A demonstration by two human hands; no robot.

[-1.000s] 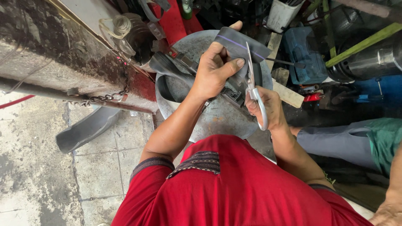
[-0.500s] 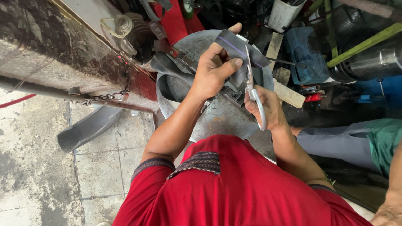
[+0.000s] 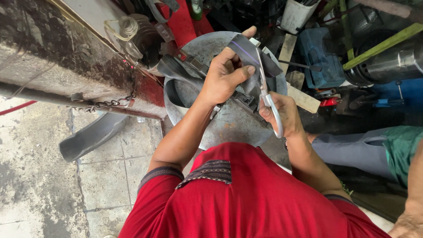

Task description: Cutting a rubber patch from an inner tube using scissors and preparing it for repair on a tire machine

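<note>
My left hand is pinching a strip of dark rubber. My thumb is on the side near me and my fingers are curled over the far side. The rubber stands up out of my fist and bends off to the right.

My right hand is just to the right of my left hand, a little lower. It is closed around the pale handles of the scissors. The blades point up and away from me, and they touch the edge of the rubber right beside my left thumb. I cannot tell how wide the blades are apart.

Under both hands is a round grey metal plate. More black rubber lies on it, to the left of my left hand. Farther left, down on the floor, lies a long curved piece of rubber.
</note>
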